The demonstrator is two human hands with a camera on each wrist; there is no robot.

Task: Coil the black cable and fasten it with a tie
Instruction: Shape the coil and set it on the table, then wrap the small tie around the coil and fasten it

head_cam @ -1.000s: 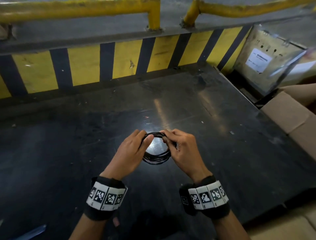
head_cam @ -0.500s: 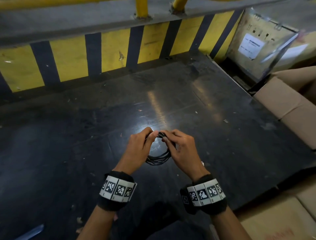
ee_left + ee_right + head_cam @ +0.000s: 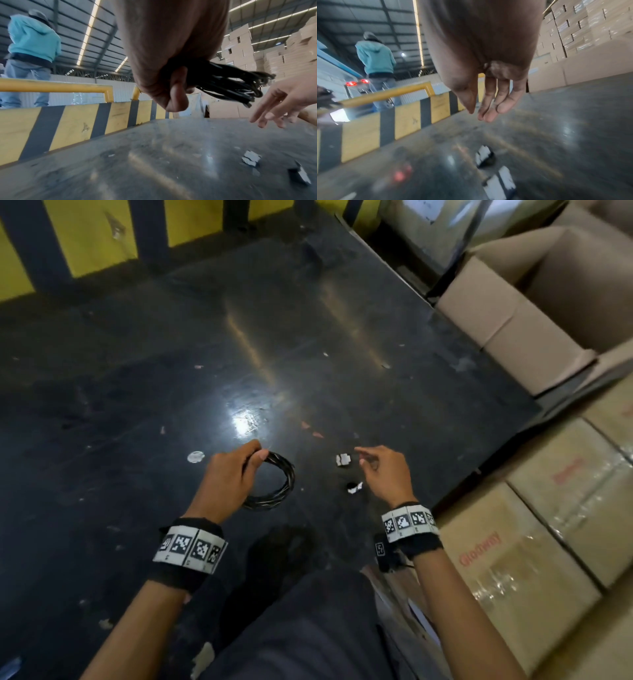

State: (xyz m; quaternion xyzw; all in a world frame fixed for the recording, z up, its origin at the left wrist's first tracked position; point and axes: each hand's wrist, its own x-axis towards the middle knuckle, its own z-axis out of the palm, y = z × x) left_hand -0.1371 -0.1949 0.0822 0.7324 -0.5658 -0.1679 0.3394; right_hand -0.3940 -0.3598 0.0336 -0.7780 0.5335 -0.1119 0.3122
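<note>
Our right hand (image 3: 385, 474) has let go of the coiled black cable (image 3: 274, 484) and moved off to the right of the frame, fingers loose. Only our left hand (image 3: 227, 481) now holds the coil, and our view has tipped downward.

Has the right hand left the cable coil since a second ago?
Yes. The right hand has let go and swung out to the right, away from the coil, which the left hand holds alone, toward the white scraps on the black table.

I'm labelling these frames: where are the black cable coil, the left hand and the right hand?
black cable coil (image 3: 286, 479): head view, right arc of loop.
left hand (image 3: 227, 479): head view, back of hand.
right hand (image 3: 385, 474): head view, back of hand.
</note>
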